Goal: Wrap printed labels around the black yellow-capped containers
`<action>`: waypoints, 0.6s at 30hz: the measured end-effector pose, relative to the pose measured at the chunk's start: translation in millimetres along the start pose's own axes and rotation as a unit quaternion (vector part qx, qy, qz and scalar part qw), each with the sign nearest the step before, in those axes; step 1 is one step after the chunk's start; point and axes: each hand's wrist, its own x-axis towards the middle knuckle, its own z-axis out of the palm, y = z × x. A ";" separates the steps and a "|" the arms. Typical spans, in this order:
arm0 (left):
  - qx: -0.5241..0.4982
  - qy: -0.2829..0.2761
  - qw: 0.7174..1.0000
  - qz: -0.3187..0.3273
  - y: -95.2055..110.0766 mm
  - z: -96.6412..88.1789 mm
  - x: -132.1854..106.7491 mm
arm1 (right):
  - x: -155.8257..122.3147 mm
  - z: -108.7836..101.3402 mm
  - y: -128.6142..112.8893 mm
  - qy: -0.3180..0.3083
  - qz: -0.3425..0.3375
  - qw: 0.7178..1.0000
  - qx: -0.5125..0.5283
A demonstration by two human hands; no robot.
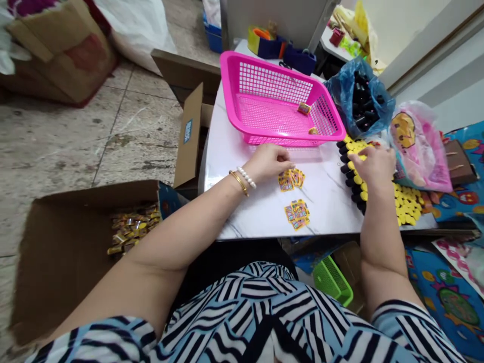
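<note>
My left hand (267,161) rests at the far edge of a small pile of yellow-and-pink printed labels (290,180). Its fingers are curled together, and whatever they pinch is hidden. A second pile of the same labels (298,214) lies closer to the table's front edge. My right hand (375,164) is over rows of small cylinders with yellow tops and black sides (407,204). Its thumb and forefinger are apart, with nothing visible between them; the other fingers are partly hidden.
A pink basket (280,135) holding a couple of small wrapped pieces stands at the back of the white table (249,217). Behind the cylinders sits a blue bag of black pieces (365,103). A cardboard box of wrapped pieces (75,242) is at lower left, and tape dispensers (270,48) are behind.
</note>
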 end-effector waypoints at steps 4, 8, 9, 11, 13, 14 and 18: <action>0.142 -0.046 0.987 0.051 -3.3 -2.0 -2.9 | -29.6 31.5 12.7 -0.069 0.046 0.996 -0.044; 0.217 -0.080 0.972 0.050 -2.9 8.5 -7.9 | -34.6 39.3 -3.1 -0.030 0.068 0.997 -0.012; 0.223 -0.079 0.970 0.048 -2.6 11.2 -8.7 | -34.8 36.9 -9.1 -0.026 0.065 0.998 0.008; 0.230 -0.077 0.969 0.050 -2.2 15.2 -9.7 | -38.8 28.7 -22.9 -0.024 0.053 0.996 0.060; 0.246 -0.077 0.965 0.055 -2.0 17.3 -9.9 | -49.6 19.2 -38.7 -0.026 0.029 0.993 0.115; 0.257 -0.075 0.962 0.058 -2.0 17.8 -9.9 | -56.9 15.1 -46.7 -0.029 0.012 0.990 0.140; 0.272 -0.063 0.958 0.069 -3.8 18.5 -9.4 | -83.4 11.4 -71.8 -0.012 -0.039 0.980 0.197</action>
